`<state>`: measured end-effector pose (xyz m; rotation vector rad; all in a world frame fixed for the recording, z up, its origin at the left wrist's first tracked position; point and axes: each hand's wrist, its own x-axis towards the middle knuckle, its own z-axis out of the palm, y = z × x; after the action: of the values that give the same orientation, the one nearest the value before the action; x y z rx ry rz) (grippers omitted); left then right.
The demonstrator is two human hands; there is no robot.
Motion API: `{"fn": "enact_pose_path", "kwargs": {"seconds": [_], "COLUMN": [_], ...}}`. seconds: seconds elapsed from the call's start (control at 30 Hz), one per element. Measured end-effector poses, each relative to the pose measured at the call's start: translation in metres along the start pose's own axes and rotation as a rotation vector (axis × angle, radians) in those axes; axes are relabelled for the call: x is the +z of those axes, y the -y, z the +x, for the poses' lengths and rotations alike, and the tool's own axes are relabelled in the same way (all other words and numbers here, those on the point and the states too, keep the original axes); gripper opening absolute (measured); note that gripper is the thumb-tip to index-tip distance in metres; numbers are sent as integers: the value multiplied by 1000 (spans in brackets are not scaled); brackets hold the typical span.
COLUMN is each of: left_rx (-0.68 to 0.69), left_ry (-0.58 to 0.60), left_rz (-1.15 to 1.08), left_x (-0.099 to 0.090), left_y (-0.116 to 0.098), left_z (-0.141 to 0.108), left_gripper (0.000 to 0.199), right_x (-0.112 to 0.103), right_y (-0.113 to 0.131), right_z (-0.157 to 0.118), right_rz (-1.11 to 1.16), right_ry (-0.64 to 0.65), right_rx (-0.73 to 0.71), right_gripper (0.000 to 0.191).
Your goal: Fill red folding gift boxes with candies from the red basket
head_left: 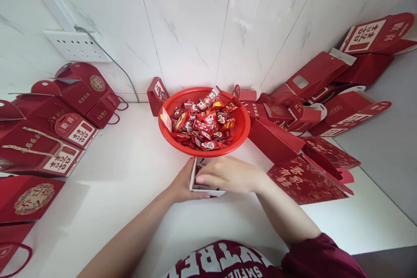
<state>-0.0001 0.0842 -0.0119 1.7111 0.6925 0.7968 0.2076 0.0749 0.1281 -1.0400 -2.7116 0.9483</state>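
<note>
Clock read from the small box [211, 193], 12 pointing away from the person. Box stood on the white table [124, 160], open side up, pale inside walls showing.

Left hand [184, 184] held it at 9 o'clock: thumb stretched along the near wall, the other fingers round the far side, grip closed on the box. Right hand [236, 174] came in from 3 o'clock, fingers bent down into the opening, thumb low inside. Fingertips hidden; could not tell how wide they stood or whether they had hold of anything.

At 12 o'clock, just beyond both hands, sat a red plastic basket [243, 137] heaped with wrapped sweets [208, 128], mostly red and brown. One wrapper [210, 97] leaned up near the far rim.

Small carton [157, 97] stood against the tiled wall [189, 21] at 11. Red gift boxes [81, 95] crowded at 10, some with cord handles. More boxes [321, 74] were piled at 2. A flower-patterned box [296, 182] lay at 3. Socket panel [78, 46] on the wall, between 10 and 11, cable [119, 67] trailing down.
</note>
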Motion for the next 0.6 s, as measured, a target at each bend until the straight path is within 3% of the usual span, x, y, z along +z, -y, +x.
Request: {"fn": "enact_pose_path", "kwargs": {"seconds": [0.1, 0.17, 0.2, 0.33, 0.47, 0.6], "left_rx": [-20, -31, -32, -45, -52, -47], "left_ry": [22, 35, 36, 16, 20, 38], "left_rz": [-24, -70, -89, -117, -98, -71], "left_x": [-1, -1, -1, 1, -1, -2], "left_y": [-3, -6, -6, -8, -8, -9], "left_z": [-1, -1, -1, -3, -3, -3], "left_gripper": [107, 108, 108, 109, 109, 109], "right_x": [-36, -54, -59, -61, -50, -49], "right_y": [-15, -39, -54, -110, -139, -148], "right_z": [-7, 2, 10, 56, 82, 82], "right_rz": [-76, -149, -170, -161, -155, -125], "right_ry": [-322, -370, -288, -12, 86, 106], "right_rx": [133, 313, 405, 508, 563, 551], "right_gripper": [45, 36, 37, 23, 57, 78]}}
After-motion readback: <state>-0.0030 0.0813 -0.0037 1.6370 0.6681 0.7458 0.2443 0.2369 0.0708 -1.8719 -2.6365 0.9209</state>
